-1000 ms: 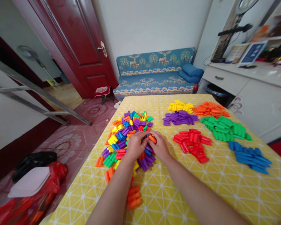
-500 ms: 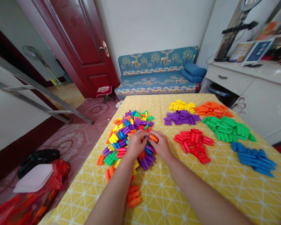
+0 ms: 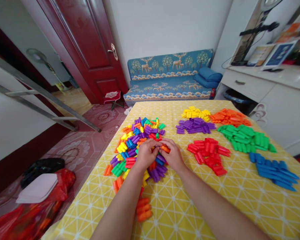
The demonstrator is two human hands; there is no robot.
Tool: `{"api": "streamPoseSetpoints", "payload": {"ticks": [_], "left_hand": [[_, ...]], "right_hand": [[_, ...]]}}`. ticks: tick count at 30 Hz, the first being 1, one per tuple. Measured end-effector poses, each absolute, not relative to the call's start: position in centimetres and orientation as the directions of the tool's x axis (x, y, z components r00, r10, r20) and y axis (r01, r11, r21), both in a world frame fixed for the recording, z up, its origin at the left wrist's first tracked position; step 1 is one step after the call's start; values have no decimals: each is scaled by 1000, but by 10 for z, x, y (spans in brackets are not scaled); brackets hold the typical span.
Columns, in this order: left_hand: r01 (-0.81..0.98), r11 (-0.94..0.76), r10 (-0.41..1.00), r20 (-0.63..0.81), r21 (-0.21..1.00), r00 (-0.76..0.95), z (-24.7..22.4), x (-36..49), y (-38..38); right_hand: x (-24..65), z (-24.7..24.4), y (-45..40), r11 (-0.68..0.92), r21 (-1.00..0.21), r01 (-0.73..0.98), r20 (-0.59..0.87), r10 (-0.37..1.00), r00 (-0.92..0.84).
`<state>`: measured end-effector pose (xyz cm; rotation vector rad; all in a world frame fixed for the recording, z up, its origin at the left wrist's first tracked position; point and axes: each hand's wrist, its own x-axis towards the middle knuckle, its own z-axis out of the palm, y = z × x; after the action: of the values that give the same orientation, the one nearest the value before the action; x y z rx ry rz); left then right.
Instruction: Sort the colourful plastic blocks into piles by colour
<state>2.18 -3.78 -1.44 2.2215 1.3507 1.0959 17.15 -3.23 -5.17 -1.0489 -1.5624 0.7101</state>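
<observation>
My left hand (image 3: 146, 154) and my right hand (image 3: 174, 155) meet at the right edge of a mixed heap of bullet-shaped plastic pieces (image 3: 130, 144). The right fingers are closed round an orange bullet-shaped piece (image 3: 165, 149), partly covered by the hand. Fingertips of the left hand are pinched together against those of the right; whatever lies between them is hidden. Beneath both wrists are purple pieces (image 3: 155, 174) of the heap. An orange group of joined pieces (image 3: 143, 209) lies beside my left forearm.
On the yellow patterned tablecloth (image 3: 187, 203), separate piles stand to the right: red (image 3: 210, 154), purple (image 3: 195, 126), yellow (image 3: 196, 113), orange (image 3: 230, 117), green (image 3: 246, 137) and blue (image 3: 273, 169). Beyond the table is a blue sofa (image 3: 162, 87). A metal ladder (image 3: 43, 100) leans at left.
Both hands have drawn slightly closer together, and the orange piece is more covered by the right fingers. The view has shifted slightly; the piles look the same.
</observation>
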Motion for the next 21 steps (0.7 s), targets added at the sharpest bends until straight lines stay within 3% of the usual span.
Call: {"api": "streamPoseSetpoints", "payload": {"ticks": [14,21], "left_hand": [[482,-555,816,557,678,156,-5,25,-43],[449,-528,844,503,720,186,-7,26,-42]], "right_hand": [[171,-50,-34,430,-875,223,432,901,-42],[171,-48,-35,430,-888,163,434,901,-7]]}}
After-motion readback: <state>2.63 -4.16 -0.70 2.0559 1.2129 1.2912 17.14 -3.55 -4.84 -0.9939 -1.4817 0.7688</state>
